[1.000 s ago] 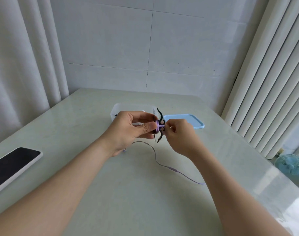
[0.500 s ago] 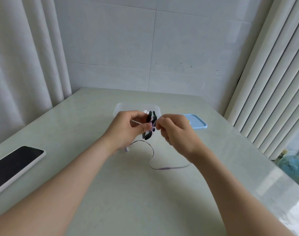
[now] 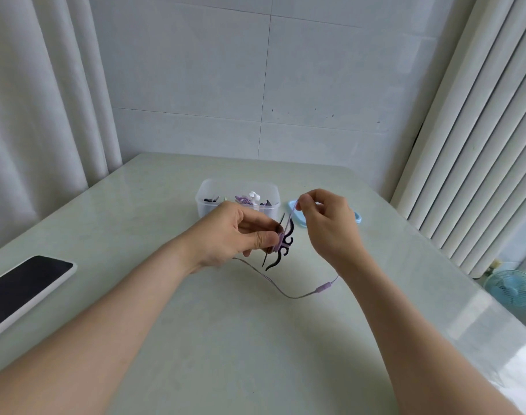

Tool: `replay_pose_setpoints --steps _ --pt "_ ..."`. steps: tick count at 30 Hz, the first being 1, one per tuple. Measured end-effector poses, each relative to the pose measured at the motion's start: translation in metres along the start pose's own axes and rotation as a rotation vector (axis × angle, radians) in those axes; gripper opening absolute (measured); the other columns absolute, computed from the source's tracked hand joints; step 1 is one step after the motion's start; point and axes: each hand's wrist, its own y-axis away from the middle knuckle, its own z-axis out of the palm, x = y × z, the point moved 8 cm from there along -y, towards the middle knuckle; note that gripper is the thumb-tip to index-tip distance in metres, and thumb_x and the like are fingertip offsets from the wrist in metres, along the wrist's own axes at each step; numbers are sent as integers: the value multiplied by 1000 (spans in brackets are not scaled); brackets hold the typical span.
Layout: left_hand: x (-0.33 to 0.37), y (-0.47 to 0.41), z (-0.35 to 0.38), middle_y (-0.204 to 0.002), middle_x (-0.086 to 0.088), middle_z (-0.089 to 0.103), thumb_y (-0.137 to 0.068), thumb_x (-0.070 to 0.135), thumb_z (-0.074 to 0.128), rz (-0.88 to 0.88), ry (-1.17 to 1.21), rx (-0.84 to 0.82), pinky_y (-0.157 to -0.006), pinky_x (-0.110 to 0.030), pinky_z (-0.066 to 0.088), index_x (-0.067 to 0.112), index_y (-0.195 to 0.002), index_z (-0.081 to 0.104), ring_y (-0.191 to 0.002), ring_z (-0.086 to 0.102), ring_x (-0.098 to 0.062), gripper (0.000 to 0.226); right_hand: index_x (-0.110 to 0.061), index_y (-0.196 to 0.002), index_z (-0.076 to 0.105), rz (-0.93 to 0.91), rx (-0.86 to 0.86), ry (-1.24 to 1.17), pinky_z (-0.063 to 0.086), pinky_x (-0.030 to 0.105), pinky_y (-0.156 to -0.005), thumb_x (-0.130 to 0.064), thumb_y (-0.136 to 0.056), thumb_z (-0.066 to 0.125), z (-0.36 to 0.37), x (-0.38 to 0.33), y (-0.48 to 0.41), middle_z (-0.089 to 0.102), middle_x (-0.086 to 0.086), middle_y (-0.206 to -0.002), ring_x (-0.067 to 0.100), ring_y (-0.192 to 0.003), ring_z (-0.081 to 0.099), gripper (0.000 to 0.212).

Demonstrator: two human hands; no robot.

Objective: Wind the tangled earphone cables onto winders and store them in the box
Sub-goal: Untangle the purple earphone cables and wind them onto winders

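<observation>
Left hand (image 3: 235,232) has the black winder (image 3: 286,241) pinched between thumb and curled fingers, up off the table (image 3: 226,339) and just this side of the box (image 3: 238,182). The winder's long axis runs nearly upright with a slight lean: top tips point toward the box, bottom curls point down toward the person. A band of purple turns sits around its middle.

Right hand (image 3: 327,223), to the right of the box and in front of the blue lid (image 3: 358,218), nips the purple cable (image 3: 294,297) between thumb and forefinger. That strand runs taut and slanted from the winder's middle up to the pinch. The rest of the cable lies slack on the table nearer the person than the box, curving right to its inline remote (image 3: 325,286). Wound bundles sit inside the box. A phone (image 3: 28,283) lies far left of it.
</observation>
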Motion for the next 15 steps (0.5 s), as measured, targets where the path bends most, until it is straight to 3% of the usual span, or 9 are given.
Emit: replay_pose_setpoints --steps 3,6,9,13,15 --pt "-4 1 8 -102 2 81 -95 24 77 -38 -53 -89 -70 -25 47 22 -114 79 -91 72 -5 19 -16 -86 69 -36 -7 51 26 14 -40 -21 -105 51 4 -3 2 48 -16 -45 7 -40 39 27" --pt "6 -1 5 -102 -3 81 -95 16 76 22 29 -22 -69 -23 51 14 -116 78 -86 73 -6 22 -26 -78 65 -15 -47 197 30 20 -45 -20 -103 50 7 5 2 53 -12 -53 7 -49 44 30" --pt "9 -2 -13 -102 -11 81 -93 11 76 75 210 149 -70 -24 55 7 -115 77 -91 77 -18 23 -29 -70 69 27 -222 327 35 27 -51 -21 -98 53 17 10 7 49 -11 -53 10 -52 44 34" --pt "4 0 -27 -99 -11 81 -93 13 76 46 315 289 -68 -22 57 8 -111 77 -91 78 -23 19 -23 -74 78 24 -542 199 35 27 -55 -21 -96 57 43 -6 27 45 -3 -57 13 -51 38 30" --pt "2 2 -32 -95 -9 81 -94 15 75 28 311 342 -67 -22 56 8 -108 78 -87 78 -19 15 -21 -74 78 -15 -591 151 32 28 -54 -21 -96 58 48 -16 33 41 4 -61 15 -52 34 30"
